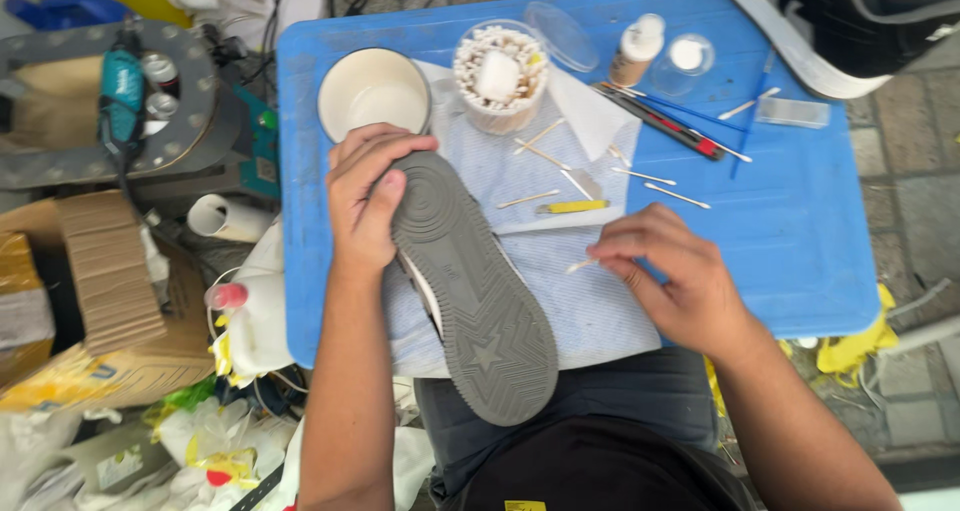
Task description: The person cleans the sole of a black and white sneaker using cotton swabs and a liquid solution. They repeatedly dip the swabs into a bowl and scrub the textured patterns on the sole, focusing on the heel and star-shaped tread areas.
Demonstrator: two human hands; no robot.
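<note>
My left hand (365, 201) grips the toe end of a sneaker (470, 291) turned on its side, its grey sole facing up. The shoe rests over a pale cloth (590, 311) on a blue tray table (800, 221) across my lap. A thin cotton swab (580, 266) is pinched in the fingertips of my right hand (675, 276), just right of the sole and apart from it.
On the tray stand a white bowl (375, 91), a clear tub of cotton swabs (500, 76), a small bottle (637, 49), a lid (686, 56), loose swabs, a yellow-handled tool (570, 208) and a red-black knife (665, 126). Clutter, cardboard and a teal power tool (122, 91) lie left. Another shoe (830, 31) sits top right.
</note>
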